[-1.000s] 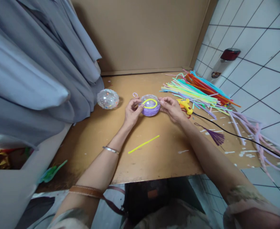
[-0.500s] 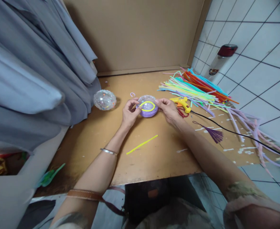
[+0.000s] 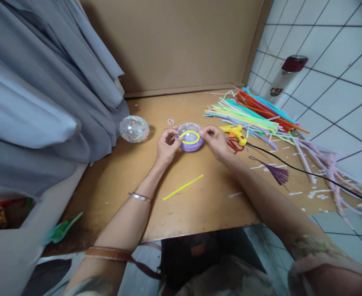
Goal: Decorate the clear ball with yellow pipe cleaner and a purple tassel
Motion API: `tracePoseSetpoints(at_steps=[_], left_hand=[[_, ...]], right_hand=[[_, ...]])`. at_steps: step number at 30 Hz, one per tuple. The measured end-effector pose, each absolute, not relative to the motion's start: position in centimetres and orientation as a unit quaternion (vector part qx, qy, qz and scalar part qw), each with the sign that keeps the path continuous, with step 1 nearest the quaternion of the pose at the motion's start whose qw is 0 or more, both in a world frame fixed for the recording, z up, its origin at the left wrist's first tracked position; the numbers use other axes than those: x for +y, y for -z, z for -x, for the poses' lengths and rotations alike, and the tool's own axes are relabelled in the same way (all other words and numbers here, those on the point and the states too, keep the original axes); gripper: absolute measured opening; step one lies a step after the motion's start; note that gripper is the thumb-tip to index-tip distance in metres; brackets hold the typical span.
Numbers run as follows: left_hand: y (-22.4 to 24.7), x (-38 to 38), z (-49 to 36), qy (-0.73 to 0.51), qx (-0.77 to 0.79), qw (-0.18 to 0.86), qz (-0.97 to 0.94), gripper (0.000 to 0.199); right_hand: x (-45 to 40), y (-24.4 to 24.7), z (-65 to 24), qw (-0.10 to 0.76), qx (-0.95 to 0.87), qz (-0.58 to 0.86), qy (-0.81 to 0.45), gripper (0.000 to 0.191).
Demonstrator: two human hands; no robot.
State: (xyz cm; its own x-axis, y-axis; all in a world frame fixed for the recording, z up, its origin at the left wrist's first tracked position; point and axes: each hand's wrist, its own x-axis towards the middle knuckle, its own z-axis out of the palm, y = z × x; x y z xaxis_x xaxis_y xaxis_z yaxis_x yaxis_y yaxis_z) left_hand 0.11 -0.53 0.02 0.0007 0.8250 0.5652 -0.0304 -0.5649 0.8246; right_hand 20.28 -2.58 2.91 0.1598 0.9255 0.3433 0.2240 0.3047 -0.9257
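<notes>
A loop of yellow pipe cleaner (image 3: 190, 142), shaped like an eye with a pointed right end, is held between my two hands. My left hand (image 3: 168, 144) pinches its left end, and the fingertips of my right hand (image 3: 214, 140) close on the right end. Right behind the loop sits a clear plastic ball (image 3: 189, 125), its lower half wound with purple pipe cleaner (image 3: 191, 147). Whether my fingers also touch the ball, I cannot tell. A straight yellow pipe cleaner (image 3: 183, 187) lies on the table nearer to me.
Left of my hands is another clear ball (image 3: 134, 129) with coloured specks. On the right lie a yellow glue gun (image 3: 237, 133) with its black cord, red-handled scissors (image 3: 235, 146), a purple tassel (image 3: 275, 172) and a pipe-cleaner heap (image 3: 249, 113). A grey curtain (image 3: 45, 90) hangs left.
The yellow loop has gone from a rounded oval to a pointed eye shape at its right end. My right hand has shifted slightly left; my left hand stays nearly still.
</notes>
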Motion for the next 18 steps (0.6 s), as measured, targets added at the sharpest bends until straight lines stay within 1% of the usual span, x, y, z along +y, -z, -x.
tracePoseSetpoints(at_steps=[4,7,9,14,16,18], left_hand=[[-0.2,-0.9,-0.1,-0.629,0.329,0.33,-0.622,0.038],[-0.5,-1.3,-0.1,-0.642,0.325,0.293,-0.629,0.036],[-0.7,-1.6,-0.2,-0.652,0.322,0.263,-0.634,0.036],[-1.1,-1.8,-0.3,-0.66,0.322,0.241,-0.635,0.038],[-1.1,-1.8,-0.4,-0.659,0.32,0.242,-0.636,0.039],[-1.1,-1.8,-0.4,-0.654,0.323,0.245,-0.639,0.039]], right_hand=[[-2.7,-3.3,-20.7,0.552,-0.595,0.499,-0.302,0.017],[-2.8,-3.7,-20.9,0.548,-0.599,0.484,-0.327,0.009],[-3.0,-3.9,-21.0,0.551,-0.592,0.473,-0.349,0.009],[-3.6,-4.7,-21.1,0.554,-0.576,0.442,-0.406,0.021],[-3.9,-5.1,-21.2,0.543,-0.591,0.43,-0.413,0.032],[-4.0,-5.2,-21.2,0.52,-0.624,0.432,-0.391,0.046]])
